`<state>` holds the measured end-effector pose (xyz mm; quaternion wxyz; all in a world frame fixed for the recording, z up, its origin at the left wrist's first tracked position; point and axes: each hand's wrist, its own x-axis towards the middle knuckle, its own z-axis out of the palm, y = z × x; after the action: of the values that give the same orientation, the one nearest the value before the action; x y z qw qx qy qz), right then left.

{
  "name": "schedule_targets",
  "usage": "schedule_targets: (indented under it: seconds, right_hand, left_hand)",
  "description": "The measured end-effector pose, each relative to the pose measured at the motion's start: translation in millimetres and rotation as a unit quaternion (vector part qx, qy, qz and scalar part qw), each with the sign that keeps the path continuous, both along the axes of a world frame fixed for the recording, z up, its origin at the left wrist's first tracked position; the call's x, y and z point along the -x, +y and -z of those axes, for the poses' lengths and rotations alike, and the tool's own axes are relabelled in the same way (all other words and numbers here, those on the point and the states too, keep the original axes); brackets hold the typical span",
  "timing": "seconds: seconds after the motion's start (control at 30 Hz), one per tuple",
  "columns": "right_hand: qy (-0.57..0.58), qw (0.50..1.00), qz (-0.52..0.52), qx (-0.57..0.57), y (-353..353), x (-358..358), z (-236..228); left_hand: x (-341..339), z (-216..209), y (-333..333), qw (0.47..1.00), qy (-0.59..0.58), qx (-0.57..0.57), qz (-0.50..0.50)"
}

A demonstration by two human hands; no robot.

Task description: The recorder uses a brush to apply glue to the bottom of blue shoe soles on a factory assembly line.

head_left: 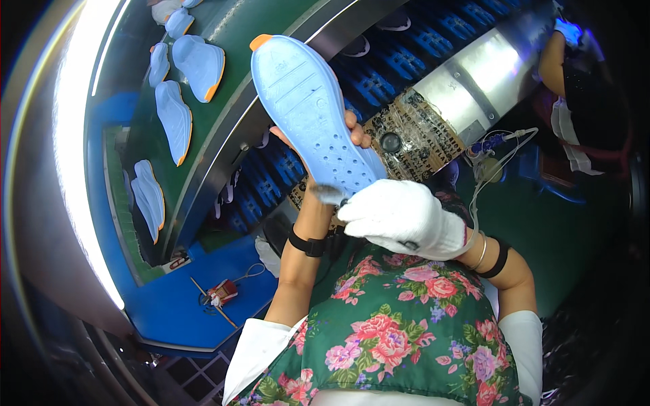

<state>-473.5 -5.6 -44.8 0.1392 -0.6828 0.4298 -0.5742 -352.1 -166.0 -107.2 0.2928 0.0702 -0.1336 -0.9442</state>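
Note:
A light-blue shoe sole (298, 101) with an orange toe tip is held up in front of me, its perforated heel end toward my body. My bare left hand (357, 130) grips it from behind, with fingertips curling round its right edge and part of the hand hidden by the sole. My right hand (403, 216), in a white knitted glove, is closed beside the heel end. At its fingertips shows a small grey, blurred piece (328, 195) with a dark end, whose kind I cannot make out.
Several blue soles with orange tips, one of them a nearer sole (175, 122), lie on a green conveyor belt (237, 24) at the left. A blue table (176, 304) bears a small red object (222, 292). Taped cardboard (413, 135) lies ahead; another person's arm (552, 64) is far right.

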Motion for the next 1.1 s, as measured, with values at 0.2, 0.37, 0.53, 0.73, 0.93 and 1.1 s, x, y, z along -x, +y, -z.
schedule_targets:
  seconds: [0.2,0.37,0.53,0.73,0.93,1.1]
  right_hand:
    - [0.084,0.996,0.007,-0.016,0.8,15.5,-0.1]
    - [-0.072,0.982,-0.16,-0.067,1.0,13.5,-4.4]
    - [0.074,0.994,-0.07,-0.035,0.9,10.6,-0.1]
    - [-0.047,0.972,-0.215,-0.087,-3.4,11.9,-2.6]
    - [0.135,0.978,-0.146,-0.066,-8.1,20.9,-7.2]
    - [-0.184,0.932,-0.203,-0.236,-5.2,36.3,-5.2]
  left_hand:
    - [-0.6,5.0,-13.5,0.999,0.001,0.024,0.039]
    - [-4.9,5.1,-24.3,0.993,0.006,0.02,0.113]
    - [-3.1,2.6,-25.4,0.978,-0.035,0.064,0.195]
    - [-6.1,10.9,-30.0,0.965,-0.012,0.083,0.247]
    - [-2.8,18.4,-45.1,0.95,-0.057,0.099,0.29]
    - [-4.7,20.1,-29.8,0.954,-0.15,0.039,0.258]
